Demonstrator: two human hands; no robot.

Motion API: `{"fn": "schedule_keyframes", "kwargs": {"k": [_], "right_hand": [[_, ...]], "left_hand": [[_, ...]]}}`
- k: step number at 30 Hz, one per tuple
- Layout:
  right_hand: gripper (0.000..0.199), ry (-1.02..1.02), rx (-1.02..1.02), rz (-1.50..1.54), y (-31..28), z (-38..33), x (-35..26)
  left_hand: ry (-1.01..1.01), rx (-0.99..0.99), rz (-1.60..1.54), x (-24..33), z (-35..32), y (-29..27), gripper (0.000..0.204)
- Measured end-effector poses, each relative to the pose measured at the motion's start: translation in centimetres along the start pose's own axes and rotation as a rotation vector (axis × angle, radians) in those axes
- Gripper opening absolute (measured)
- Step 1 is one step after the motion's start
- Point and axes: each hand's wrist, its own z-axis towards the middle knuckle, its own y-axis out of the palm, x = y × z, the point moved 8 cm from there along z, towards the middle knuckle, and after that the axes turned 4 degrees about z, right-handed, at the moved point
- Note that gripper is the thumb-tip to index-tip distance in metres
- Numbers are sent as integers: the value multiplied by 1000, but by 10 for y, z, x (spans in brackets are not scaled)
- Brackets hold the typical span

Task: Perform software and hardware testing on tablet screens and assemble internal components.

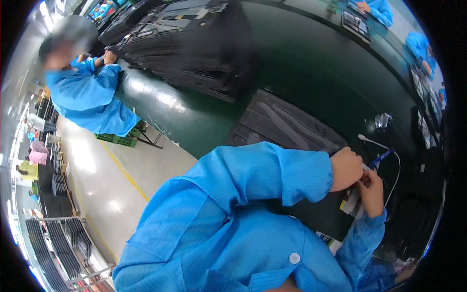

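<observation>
Both of my blue-sleeved arms meet at the right side of the dark green table. My left hand (346, 169) is closed, its back toward the view and its fingertips hidden. Just beside it, my right hand (372, 194) is curled with thumb and finger pinched together near the left hand's fingers. What either hand pinches is too small or hidden to make out. Partly covered beneath the hands lies a flat piece with yellow, black and white parts (349, 201). A blue pen-like stick (382, 158) lies close beyond the hands, next to a white cable (398, 171).
A dark ridged foam tray (287, 119) lies left of my hands. Farther off rises a tall stack of black trays (194, 53). A crumpled silvery object (383, 121) sits beyond the cable. A co-worker in blue (87, 92) sits at the table's left edge; others work across it.
</observation>
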Motion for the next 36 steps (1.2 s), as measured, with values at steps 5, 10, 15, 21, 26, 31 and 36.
{"fn": "schedule_keyframes", "kwargs": {"k": [5,10,15,21,26,31,36], "right_hand": [[15,-120,-102,166,1,8,1],[12,-61,-144,285,-1,9,11],[16,-33,-131,279,-2,8,13],[18,-95,-119,270,-2,8,12],[19,-132,-109,261,-3,5,12],[17,-163,-78,270,-4,7,6],[13,-129,-138,182,14,22,-14]], "left_hand": [[74,-14,-35,-6,-2,-1,12],[135,-67,7,-6,-2,8,13],[102,-59,-35,-8,-1,7,14],[100,-52,-36,-7,0,5,15],[75,-58,-5,-4,-1,4,15],[96,-58,17,-7,-3,4,17],[52,-86,-48,-34,-10,-2,18]]}}
